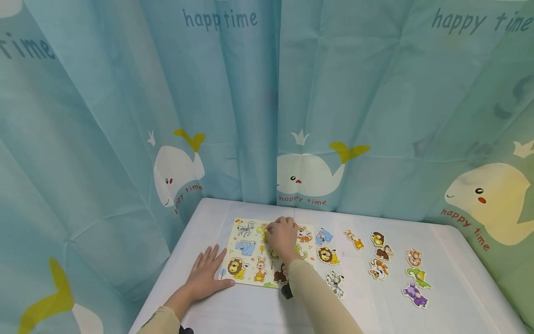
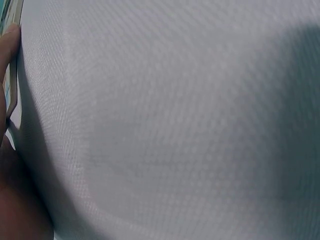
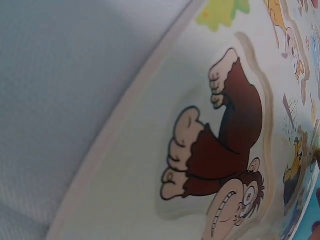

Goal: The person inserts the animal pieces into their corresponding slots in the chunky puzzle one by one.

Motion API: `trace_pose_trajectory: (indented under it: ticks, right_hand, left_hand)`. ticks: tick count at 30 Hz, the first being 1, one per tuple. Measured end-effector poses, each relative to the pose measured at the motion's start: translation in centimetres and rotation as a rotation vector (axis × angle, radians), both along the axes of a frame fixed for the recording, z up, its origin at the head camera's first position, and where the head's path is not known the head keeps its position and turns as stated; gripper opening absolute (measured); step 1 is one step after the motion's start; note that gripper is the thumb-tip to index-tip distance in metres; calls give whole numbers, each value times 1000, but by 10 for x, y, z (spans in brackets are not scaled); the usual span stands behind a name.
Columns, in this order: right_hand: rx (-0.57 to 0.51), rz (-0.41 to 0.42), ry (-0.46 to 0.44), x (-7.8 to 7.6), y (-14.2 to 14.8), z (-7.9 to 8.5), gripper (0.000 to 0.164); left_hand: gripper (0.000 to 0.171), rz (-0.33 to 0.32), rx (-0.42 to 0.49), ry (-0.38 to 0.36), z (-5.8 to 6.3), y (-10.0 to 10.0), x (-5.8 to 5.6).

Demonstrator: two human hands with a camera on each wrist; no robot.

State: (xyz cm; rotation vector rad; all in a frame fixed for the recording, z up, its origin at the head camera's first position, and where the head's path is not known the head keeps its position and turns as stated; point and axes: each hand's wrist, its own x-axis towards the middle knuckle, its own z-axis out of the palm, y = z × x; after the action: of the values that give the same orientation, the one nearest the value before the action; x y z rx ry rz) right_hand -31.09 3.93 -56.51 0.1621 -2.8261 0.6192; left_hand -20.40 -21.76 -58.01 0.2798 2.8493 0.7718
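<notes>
A pale puzzle board point(image 1: 231, 239) with animal pictures in recesses lies on the table. Over its upper middle, my right hand point(image 1: 282, 236) has curled fingers pinching at a yellow animal puzzle piece point(image 1: 263, 230), mostly hidden by the hand. My left hand point(image 1: 204, 273) lies flat with spread fingers beside the board's left edge, its thumb point(image 2: 11, 42) touching the board's near corner. Close below the right wrist, the brown monkey picture point(image 3: 235, 135) shows in its recess. Elephant point(image 1: 245, 248), lion point(image 1: 236, 268) and kangaroo point(image 1: 260, 270) pictures show on the board's left half.
Right of the board lie loose knobbed pieces: an elephant point(image 1: 323, 236), a lion point(image 1: 328, 255), a zebra point(image 1: 335, 284) and a kangaroo point(image 1: 354, 240). Farther right are a monkey point(image 1: 384, 253), a tiger point(image 1: 378, 269), a crocodile point(image 1: 418, 277) and a purple hippo point(image 1: 415, 295). Blue curtains point(image 1: 250, 116) surround the white table.
</notes>
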Motion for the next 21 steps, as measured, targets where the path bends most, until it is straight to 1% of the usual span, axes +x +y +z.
trace_pose_trajectory:
  ticks: [1, 4, 10, 13, 17, 19, 21]
  right_hand:
    - [11, 3, 3, 0, 0, 1, 9]
    - [43, 25, 30, 1, -2, 4, 8]
    - [84, 61, 90, 1, -3, 6, 7]
    - [125, 65, 96, -1, -3, 5, 8]
    - [181, 69, 77, -2, -4, 4, 10]
    - [186, 68, 70, -3, -4, 3, 9]
    - [163, 56, 53, -4, -4, 1, 8]
  left_hand:
    - [109, 6, -12, -6, -1, 0, -1]
    - [108, 13, -9, 0, -5, -1, -2]
    - [108, 14, -2, 7, -5, -1, -2]
    - [108, 12, 4, 9, -4, 0, -2]
    - [108, 8, 7, 6, -5, -1, -2]
    - [108, 6, 9, 11, -4, -1, -1]
    - [108, 7, 9, 12, -4, -1, -1]
